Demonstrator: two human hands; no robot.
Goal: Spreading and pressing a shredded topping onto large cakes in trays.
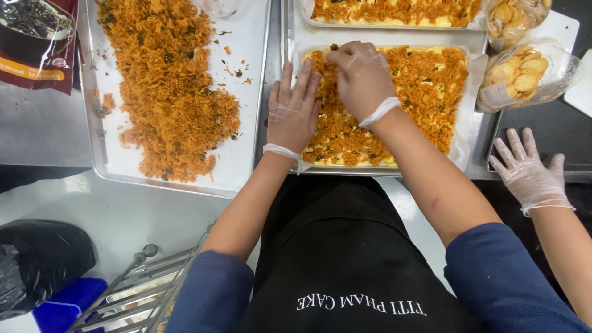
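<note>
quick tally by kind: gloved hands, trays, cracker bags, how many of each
gloved hands: 3 (person's left hand, right hand, a co-worker's hand)
metal trays: 2 (shreds tray, cake tray)
topped cakes: 2 (near, far)
cracker bags: 2 ()
total: 9

Orange floss point(166, 92) flecked dark green; black apron point(333, 246); blue sleeves point(213, 296); clear gloves point(364, 77).

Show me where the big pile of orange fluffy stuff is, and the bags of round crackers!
Orange pile point(169, 92), head view, middle of the heap on the left tray.
Cracker bag point(524, 74), head view, crackers showing through the clear plastic, right of the cake.
</note>
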